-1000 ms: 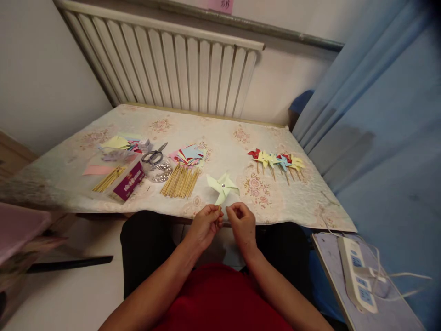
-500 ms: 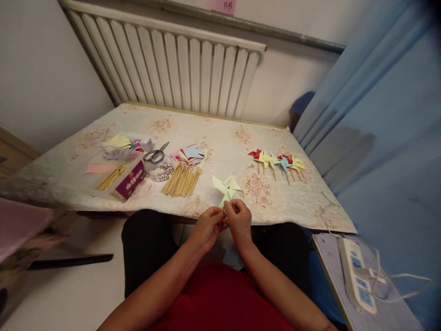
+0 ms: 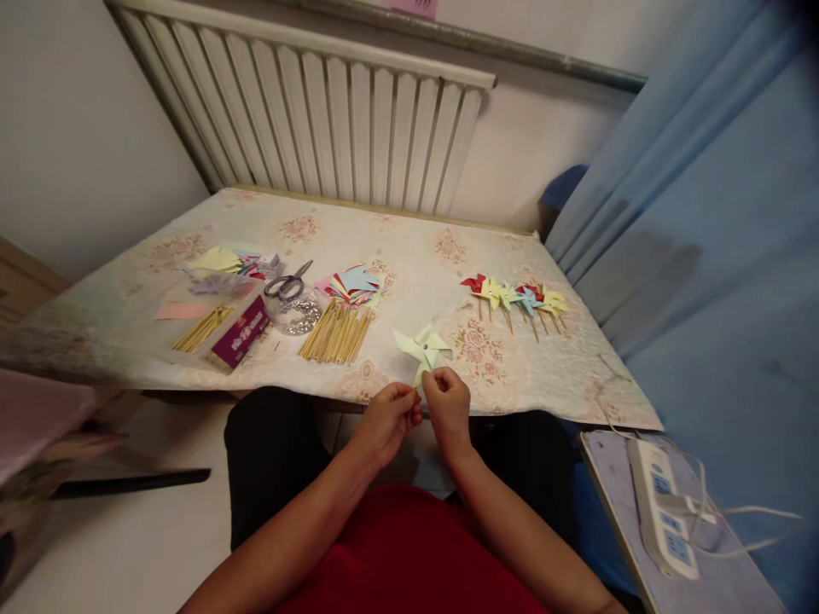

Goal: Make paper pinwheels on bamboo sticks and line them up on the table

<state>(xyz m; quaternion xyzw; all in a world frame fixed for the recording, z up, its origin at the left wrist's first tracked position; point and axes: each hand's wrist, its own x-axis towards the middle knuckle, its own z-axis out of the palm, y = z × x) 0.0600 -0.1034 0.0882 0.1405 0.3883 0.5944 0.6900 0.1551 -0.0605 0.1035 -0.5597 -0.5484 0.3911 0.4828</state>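
A pale green paper pinwheel (image 3: 423,348) is held over the table's front edge, a small fastener at its centre. My left hand (image 3: 392,419) is closed on its stick, just below the blades; most of the stick is hidden by the fingers. My right hand (image 3: 448,404) pinches the lower blade of the pinwheel between thumb and forefinger. To the left lie a bundle of thin wooden sticks (image 3: 336,333) and a pile of cut coloured paper (image 3: 354,284). Finished pinwheels (image 3: 512,297) in red, yellow and blue lie in a row at the right.
A round clear dish of metal fasteners (image 3: 298,315), grey-handled scissors (image 3: 289,281) and a purple-sided box (image 3: 240,334) with sticks stand on the left. A power strip (image 3: 662,507) with white cables lies on a side table at the right. Behind the flowered tablecloth (image 3: 409,243) is a radiator (image 3: 333,119).
The pinwheel has turned slightly, and its lower blade has shifted to the right. My right hand has moved slightly right, away from my left. The left hand stays nearly in place.
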